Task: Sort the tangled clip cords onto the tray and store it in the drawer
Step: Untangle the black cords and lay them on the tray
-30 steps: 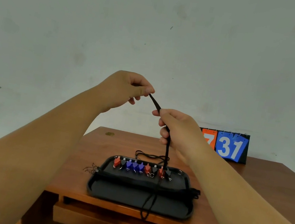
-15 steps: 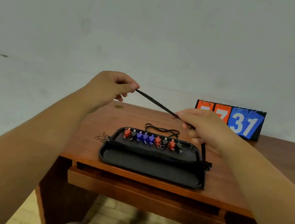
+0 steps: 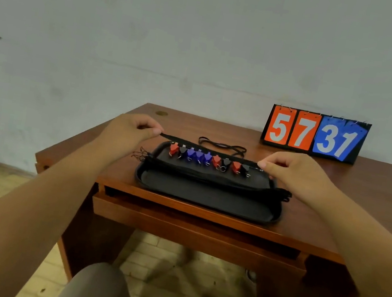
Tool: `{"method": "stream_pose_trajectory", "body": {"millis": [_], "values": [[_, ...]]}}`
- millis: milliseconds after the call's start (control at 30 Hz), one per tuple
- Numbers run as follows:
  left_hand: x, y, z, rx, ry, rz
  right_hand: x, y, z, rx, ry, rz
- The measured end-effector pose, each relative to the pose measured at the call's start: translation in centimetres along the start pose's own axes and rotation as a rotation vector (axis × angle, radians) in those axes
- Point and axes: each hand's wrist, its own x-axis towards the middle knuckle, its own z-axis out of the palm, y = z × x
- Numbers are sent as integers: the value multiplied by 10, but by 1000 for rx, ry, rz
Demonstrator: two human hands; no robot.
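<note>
**One more cord going down on the tray**

The left hand and right hand are each pinching an end of a black cord, fingers clenched on it. They're stretching it flat just over the row of clips at the far side of the tray on the bench. If it's going down slack, it's probably snagging on those clips and tangling. Half a second ago it was slanting higher; now it's sitting level.

Bare tabletop at 3 and 9 o'clock of the tray leaves passing room. A taut cord spans its far rim; beyond, a loose cord loop lies at 12 o'clock, a number board at 1 o'clock.
</note>
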Motion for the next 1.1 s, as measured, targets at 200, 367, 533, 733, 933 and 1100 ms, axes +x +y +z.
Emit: {"method": "stream_pose_trajectory", "body": {"millis": [200,367,533,733,933,1100], "values": [[-7,-19,16,114,12,8,-4,23,20,-59,53,-62],[-8,-35,27,158,14,50,-4,35,37,-91,66,-78],[-12,-37,30,159,11,71,-6,41,45,-116,106,-140],[-14,-36,32,155,-21,29,-7,47,48,-64,103,-165],[-11,-40,33,175,-54,9,-2,59,52,-3,66,-134],[-11,-44,34,150,-56,-16,2,66,55,37,42,-80]]}}
